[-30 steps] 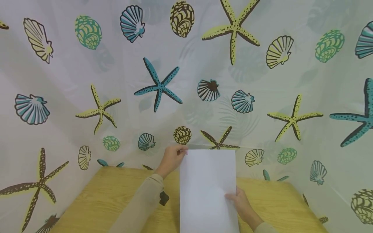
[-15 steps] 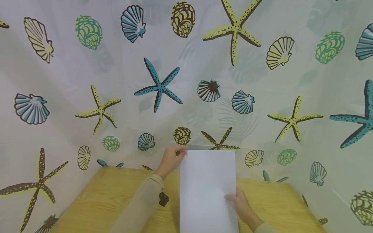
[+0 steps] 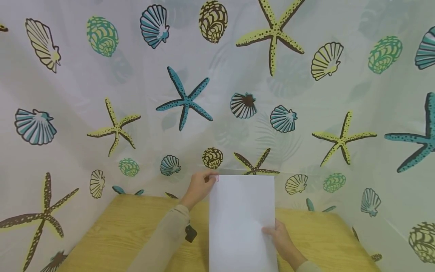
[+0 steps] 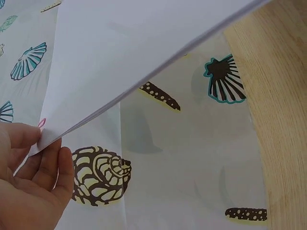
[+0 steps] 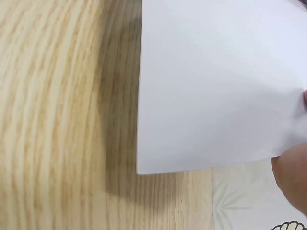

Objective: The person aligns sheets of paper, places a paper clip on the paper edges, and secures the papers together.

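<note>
A stack of white paper sheets (image 3: 241, 219) is held up off the wooden table, its blank face toward me. At its upper left corner sits a small pink paper clip (image 4: 41, 123). My left hand (image 3: 199, 187) pinches that corner between thumb and fingers, right beside the clip. Lower down on the right edge, my right hand (image 3: 281, 240) grips the sheets with the thumb across the front and the fingers behind, hidden by the paper. In the right wrist view the near corner of the paper stack (image 5: 158, 143) hangs over the wood and casts a shadow.
A wooden table (image 3: 112, 230) lies under the paper. Behind and on both sides hangs a white curtain (image 3: 217, 136) printed with starfish and shells. Just by the left wrist, a small black object (image 3: 191, 233) shows.
</note>
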A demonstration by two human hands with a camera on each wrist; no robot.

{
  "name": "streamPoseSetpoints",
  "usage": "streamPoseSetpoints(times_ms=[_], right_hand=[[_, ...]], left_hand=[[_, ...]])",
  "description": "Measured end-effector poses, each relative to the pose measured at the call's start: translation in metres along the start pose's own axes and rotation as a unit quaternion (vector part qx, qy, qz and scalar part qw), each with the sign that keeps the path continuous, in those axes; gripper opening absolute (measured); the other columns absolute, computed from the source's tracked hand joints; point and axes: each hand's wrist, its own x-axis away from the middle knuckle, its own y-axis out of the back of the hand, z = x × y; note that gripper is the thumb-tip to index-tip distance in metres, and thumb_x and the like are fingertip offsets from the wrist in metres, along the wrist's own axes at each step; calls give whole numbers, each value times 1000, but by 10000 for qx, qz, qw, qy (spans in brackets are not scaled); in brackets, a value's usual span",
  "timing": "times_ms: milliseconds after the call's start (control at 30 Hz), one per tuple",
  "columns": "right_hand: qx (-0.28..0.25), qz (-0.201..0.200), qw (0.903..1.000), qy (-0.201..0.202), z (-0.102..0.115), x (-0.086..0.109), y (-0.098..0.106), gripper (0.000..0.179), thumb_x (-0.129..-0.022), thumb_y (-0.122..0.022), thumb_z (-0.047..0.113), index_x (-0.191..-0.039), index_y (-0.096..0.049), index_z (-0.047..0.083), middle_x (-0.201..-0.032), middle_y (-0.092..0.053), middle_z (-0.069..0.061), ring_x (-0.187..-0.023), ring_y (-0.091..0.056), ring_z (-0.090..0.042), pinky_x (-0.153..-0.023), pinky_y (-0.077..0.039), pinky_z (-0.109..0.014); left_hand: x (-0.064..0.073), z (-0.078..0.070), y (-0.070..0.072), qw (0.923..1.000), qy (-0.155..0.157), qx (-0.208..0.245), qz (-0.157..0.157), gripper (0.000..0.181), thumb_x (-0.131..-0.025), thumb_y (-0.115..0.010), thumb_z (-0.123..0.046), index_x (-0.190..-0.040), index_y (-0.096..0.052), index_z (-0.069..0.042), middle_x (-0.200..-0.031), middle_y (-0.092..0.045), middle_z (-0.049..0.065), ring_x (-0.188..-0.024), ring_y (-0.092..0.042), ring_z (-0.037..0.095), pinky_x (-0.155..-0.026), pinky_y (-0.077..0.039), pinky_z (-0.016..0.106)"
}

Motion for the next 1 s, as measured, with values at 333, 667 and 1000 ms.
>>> streamPoseSetpoints(times_ms=[333, 667, 1000], right_hand=[[11, -105, 9999, 41, -5, -4, 0, 48, -86, -53, -2, -131, -42, -12, -126, -52, -26, -116, -50, -40, -98, -39, -54], [11, -78, 10000, 41, -4, -1, 0, 47, -88, -52, 0, -132, -40, -13, -128, -50, -27, -118, -49, -40, -99, -38, -54], [-25, -24, 10000, -31, -1, -1, -1, 48, -89, -51, -1, -134, -38, -12, -133, -46, -28, -123, -43, -43, -101, -34, -57]], left_hand=[[4, 9, -5, 9988, 404, 254, 91, 38, -91, -57, -8, -129, -56, -6, -123, -59, 17, -104, -59, 29, -87, -51, 41], [22, 18, -14, 9952, 670, 629, 341, 40, -93, -54, -12, -131, -51, 0, -119, -61, 19, -109, -59, 29, -89, -50, 39], [36, 21, -16, 9944, 702, 624, 490, 33, -94, -54, -12, -123, -57, 2, -117, -62, 19, -108, -59, 29, -88, -51, 41]])
